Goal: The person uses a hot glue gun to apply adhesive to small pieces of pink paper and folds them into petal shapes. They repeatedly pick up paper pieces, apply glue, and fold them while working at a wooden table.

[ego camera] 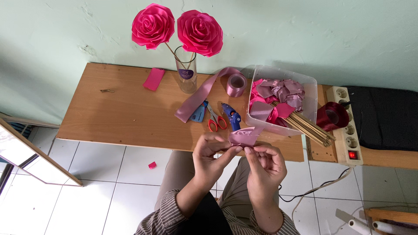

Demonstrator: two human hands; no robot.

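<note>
My left hand (211, 156) and my right hand (266, 164) meet in front of the wooden table (126, 114), both pinching a folded piece of dusty pink ribbon (244, 135). Just beyond it on the table lie a blue glue gun (231, 115) and red-handled scissors (214, 118). A roll of dusty pink ribbon (236, 84) sits farther back, its loose end trailing toward the scissors.
A glass vase (186, 75) holds two hot-pink ribbon roses (153, 25) against the wall. A clear plastic box (311, 89) holds ribbon pieces and wooden sticks. A dark red ribbon roll (333, 115) and a power strip (345, 126) sit to the right. A pink scrap (152, 165) lies on the floor.
</note>
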